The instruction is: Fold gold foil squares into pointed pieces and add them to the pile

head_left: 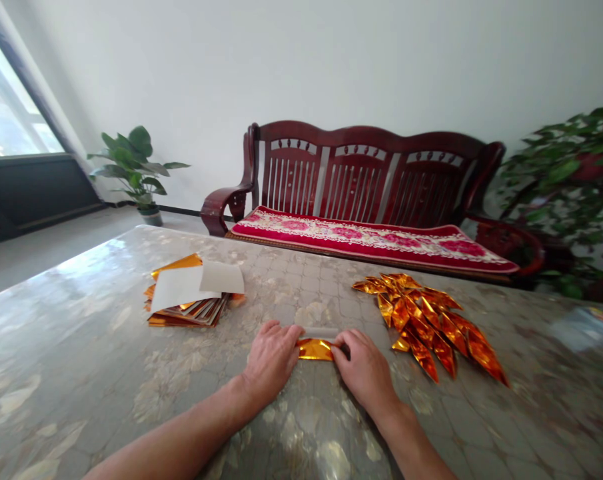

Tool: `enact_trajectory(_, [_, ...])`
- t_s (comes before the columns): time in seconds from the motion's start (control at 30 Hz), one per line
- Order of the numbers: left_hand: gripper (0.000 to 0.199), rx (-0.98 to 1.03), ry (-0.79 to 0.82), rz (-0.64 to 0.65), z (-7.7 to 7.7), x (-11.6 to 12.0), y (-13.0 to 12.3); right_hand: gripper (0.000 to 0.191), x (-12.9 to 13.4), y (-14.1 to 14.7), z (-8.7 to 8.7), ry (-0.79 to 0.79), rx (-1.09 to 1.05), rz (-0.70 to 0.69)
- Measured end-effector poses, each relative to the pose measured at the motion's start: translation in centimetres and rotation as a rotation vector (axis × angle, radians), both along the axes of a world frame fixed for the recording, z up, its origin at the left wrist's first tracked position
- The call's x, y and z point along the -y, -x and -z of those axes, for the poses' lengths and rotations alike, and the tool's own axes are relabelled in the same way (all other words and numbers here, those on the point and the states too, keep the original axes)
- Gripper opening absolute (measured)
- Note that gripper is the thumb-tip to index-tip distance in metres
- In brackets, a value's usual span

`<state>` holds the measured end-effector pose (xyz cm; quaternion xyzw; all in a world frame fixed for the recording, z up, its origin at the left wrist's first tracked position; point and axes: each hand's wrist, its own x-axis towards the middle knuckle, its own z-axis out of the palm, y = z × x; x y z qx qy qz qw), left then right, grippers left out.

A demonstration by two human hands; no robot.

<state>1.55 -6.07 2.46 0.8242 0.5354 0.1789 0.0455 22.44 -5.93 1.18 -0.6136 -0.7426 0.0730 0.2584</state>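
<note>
My left hand (271, 360) and my right hand (364, 370) press on both ends of a strip of gold foil paper (315, 349), whose white back shows along its far fold. The fingers of both hands rest on the strip and hide its ends. To the right of my right hand lies a heap of folded gold foil pieces (426, 323), long and pointed. Further left, beyond my left hand, sits a stack of orange-gold foil sheets (188, 310) under loose white paper (194, 283).
Everything lies on a marble-patterned, glossy tabletop (106, 347). Beyond its far edge stand a dark red wooden bench (371, 173) with a red floral cushion (366, 240), a potted plant (134, 167), and a leafy plant (561, 193). A bright window (11, 100) is at far left.
</note>
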Motion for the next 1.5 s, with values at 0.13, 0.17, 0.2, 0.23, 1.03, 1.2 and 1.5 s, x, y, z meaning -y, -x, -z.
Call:
enact_trajectory(0.13, [0.019,-0.024,0.003,-0.025,-0.28,0.12,-0.02,0.008,0.07,0.01,0.04,0.004,-0.016,0.003])
enact_trajectory(0.17, [0.018,-0.022,0.007,-0.029,-0.38,0.13,-0.01,0.008,0.08,-0.01,0.04,0.005,-0.02,0.001])
enact_trajectory(0.2, [0.017,-0.02,0.011,-0.031,-0.5,0.15,-0.01,0.008,0.08,-0.02,0.04,0.008,-0.025,-0.001])
enact_trajectory(0.23, [0.017,-0.018,0.016,-0.031,-0.62,0.17,0.0,0.008,0.09,-0.04,0.05,0.01,-0.029,-0.004])
enact_trajectory(1.03, [0.007,-0.021,0.022,-0.045,-0.68,-0.32,-0.05,0.014,-0.09,0.22,0.2,-0.041,0.036,0.002])
enact_trajectory(1.2, [0.007,-0.02,0.036,-0.056,-0.67,-0.37,-0.08,0.013,-0.14,0.3,0.21,-0.06,0.053,0.002])
enact_trajectory(1.5, [0.006,-0.034,0.055,-0.061,-0.67,-0.44,-0.17,0.012,-0.2,0.45,0.33,-0.043,0.105,0.011])
